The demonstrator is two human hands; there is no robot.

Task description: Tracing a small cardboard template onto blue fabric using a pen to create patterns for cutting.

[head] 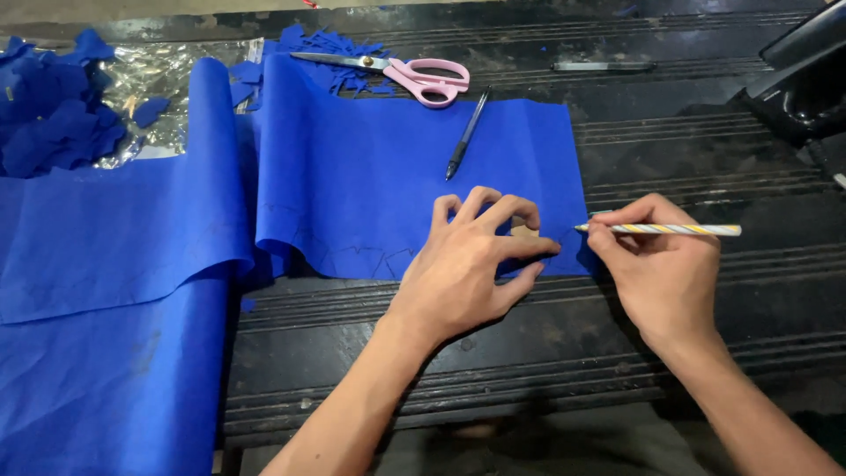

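While left hand point(471, 256) pins a small tan template point(526, 232) with bent fingers on blue fabric point(370, 185) at the bench point(687, 291) edge and right hand point(656, 256) pinches a striped pencil point(661, 229), judged thin, limp, prone to creep: best held flat beside the line.

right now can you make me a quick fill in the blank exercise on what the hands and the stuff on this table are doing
1. The right hand holds a striped ____ over the edge of the blue cloth.
2. The left hand presses flat on the ____ cloth.
3. The scissors at the far side of the table have ____ handles.
4. A black ____ lies on the cloth between the scissors and the left hand.

Missing words: pencil; blue; pink; pen
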